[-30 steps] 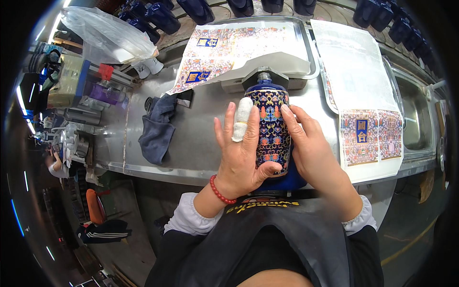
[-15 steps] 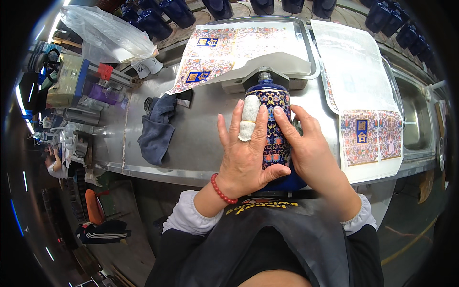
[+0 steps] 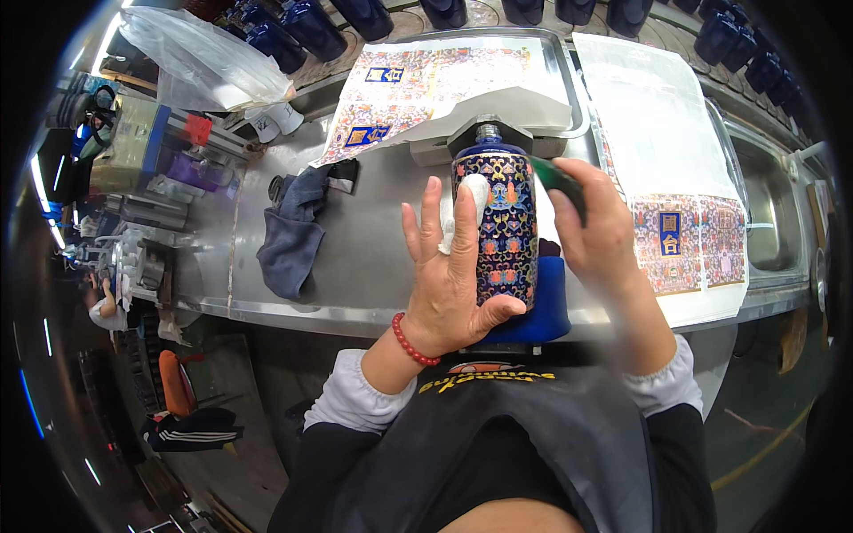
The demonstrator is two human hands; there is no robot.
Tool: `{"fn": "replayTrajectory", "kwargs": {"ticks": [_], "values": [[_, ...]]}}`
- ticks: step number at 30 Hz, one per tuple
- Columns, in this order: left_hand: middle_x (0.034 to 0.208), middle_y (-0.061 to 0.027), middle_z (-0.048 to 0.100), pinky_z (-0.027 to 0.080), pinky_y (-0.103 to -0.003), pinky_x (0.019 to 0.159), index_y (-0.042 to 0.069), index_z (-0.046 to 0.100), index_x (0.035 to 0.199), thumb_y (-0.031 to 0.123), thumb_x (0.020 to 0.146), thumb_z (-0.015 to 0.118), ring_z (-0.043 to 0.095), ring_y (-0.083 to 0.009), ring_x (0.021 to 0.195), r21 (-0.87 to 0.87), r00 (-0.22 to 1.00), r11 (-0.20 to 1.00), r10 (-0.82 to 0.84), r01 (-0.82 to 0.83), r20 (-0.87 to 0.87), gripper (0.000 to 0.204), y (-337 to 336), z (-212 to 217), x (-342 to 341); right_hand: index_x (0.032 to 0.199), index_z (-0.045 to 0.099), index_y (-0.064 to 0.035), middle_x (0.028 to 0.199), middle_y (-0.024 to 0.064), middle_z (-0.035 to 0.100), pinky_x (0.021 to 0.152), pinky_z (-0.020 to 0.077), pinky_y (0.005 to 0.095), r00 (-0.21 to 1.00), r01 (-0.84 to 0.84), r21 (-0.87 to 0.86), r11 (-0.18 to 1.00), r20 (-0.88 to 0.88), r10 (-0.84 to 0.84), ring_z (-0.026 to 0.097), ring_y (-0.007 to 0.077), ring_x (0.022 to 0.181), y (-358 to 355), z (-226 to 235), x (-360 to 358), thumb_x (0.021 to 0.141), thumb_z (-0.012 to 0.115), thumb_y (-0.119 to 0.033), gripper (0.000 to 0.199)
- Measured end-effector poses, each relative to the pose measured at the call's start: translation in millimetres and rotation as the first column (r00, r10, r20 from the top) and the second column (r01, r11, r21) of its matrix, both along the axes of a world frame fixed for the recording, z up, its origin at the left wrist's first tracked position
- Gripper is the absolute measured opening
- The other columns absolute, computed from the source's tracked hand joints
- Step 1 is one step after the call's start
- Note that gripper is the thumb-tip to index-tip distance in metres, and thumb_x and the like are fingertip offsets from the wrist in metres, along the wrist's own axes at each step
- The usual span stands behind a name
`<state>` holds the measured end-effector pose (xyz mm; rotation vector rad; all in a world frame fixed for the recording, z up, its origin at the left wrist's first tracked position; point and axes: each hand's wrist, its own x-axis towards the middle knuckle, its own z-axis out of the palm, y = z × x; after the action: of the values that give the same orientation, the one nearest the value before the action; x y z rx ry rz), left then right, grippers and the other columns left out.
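Note:
A dark blue bottle [image 3: 487, 149] with a clear neck lies tilted in front of me, its neck pointing away. Its front is covered by a colourful floral sheet [image 3: 508, 231]. My left hand [image 3: 444, 275] rests along the bottle's left side, fingers stretched up and apart, thumb across its lower end. One finger wears a white cloth cover [image 3: 474, 188]. My right hand [image 3: 595, 226] is closed around a dark green, flat scraper-like tool [image 3: 558, 185], partly blurred and partly hidden by the fingers. The tool's tip is beside the bottle's upper right edge. A blue pad [image 3: 553, 302] shows beneath the bottle.
Patterned printed sheets [image 3: 391, 115] lie on a metal tray behind the bottle. Another stack of sheets [image 3: 684, 160] is at right, next to a sink [image 3: 771, 213]. A grey-blue cloth [image 3: 293, 235] lies at left. Several blue bottles [image 3: 364, 16] stand along the back.
My right hand has left the bottle's right side and moved slightly right, with the green tool now showing in it. My left hand stays on the bottle, turned slightly more edge-on.

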<state>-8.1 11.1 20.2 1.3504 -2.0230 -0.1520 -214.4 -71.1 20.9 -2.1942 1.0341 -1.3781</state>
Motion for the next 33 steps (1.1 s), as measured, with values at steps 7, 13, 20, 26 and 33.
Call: {"fn": "replayTrajectory", "kwargs": {"ticks": [7, 13, 20, 26, 33], "values": [[0.160, -0.0380, 0.025, 0.000, -0.060, 0.122, -0.014, 0.011, 0.159, 0.087, 0.090, 0.032, 0.014, -0.0473, 0.155, -0.054, 0.983, 0.998, -0.035, 0.026, -0.182, 0.124, -3, -27, 15, 0.103, 0.071, -0.0111, 0.094, 0.0047, 0.066, 0.080, 0.0471, 0.0411, 0.835, -0.522, -0.061, 0.851, -0.243, 0.494, 0.060, 0.0250, 0.086, 1, 73, 12, 0.079, 0.074, -0.007, 0.024], [0.161, -0.0376, 0.023, -0.001, -0.060, 0.122, -0.014, 0.011, 0.159, 0.089, 0.089, 0.028, 0.012, -0.0446, 0.156, -0.068, 0.989, 0.998, -0.023, 0.014, -0.145, 0.126, -4, -37, 15, 0.099, 0.071, -0.0156, 0.094, 0.0032, 0.061, 0.078, 0.0438, 0.0378, 0.903, -0.411, -0.479, 0.776, -0.331, 0.274, 0.057, 0.0239, 0.081, -8, 66, 16, 0.080, 0.072, -0.021, 0.020], [0.159, -0.0287, 0.037, 0.000, -0.068, 0.118, -0.008, 0.023, 0.160, 0.091, 0.085, 0.031, 0.021, -0.0480, 0.152, -0.078, 0.998, 0.996, 0.051, -0.049, 0.024, 0.125, 11, -17, 0, 0.114, 0.061, -0.0023, 0.094, 0.0046, 0.070, 0.069, 0.0547, 0.0224, 0.693, -0.603, 0.600, 0.525, 0.721, -0.028, 0.065, 0.0068, 0.079, 20, 2, -21, 0.103, 0.064, -0.015, 0.017], [0.159, -0.0197, 0.043, -0.001, -0.068, 0.119, -0.003, 0.033, 0.159, 0.089, 0.087, 0.032, 0.023, -0.0465, 0.152, -0.104, 0.957, 0.993, 0.076, -0.049, 0.280, 0.116, 17, -3, -15, 0.113, 0.061, -0.0028, 0.099, 0.0009, 0.066, 0.076, 0.0496, 0.0198, 0.651, -0.574, 0.555, 0.602, 0.755, -0.076, 0.058, 0.0038, 0.086, 23, -27, 9, 0.105, 0.062, -0.015, 0.015], [0.153, -0.0268, 0.048, -0.002, -0.067, 0.119, -0.004, 0.039, 0.156, 0.081, 0.094, 0.035, 0.017, -0.0509, 0.152, -0.006, 0.994, 0.994, 0.112, -0.112, -0.013, 0.105, 22, -6, -6, 0.118, 0.061, -0.0007, 0.101, 0.0047, 0.068, 0.078, 0.0529, 0.0249, 0.735, -0.430, 0.593, 0.681, 0.668, -0.118, 0.062, 0.0083, 0.092, 29, -19, 0, 0.106, 0.058, -0.016, 0.020]]}}
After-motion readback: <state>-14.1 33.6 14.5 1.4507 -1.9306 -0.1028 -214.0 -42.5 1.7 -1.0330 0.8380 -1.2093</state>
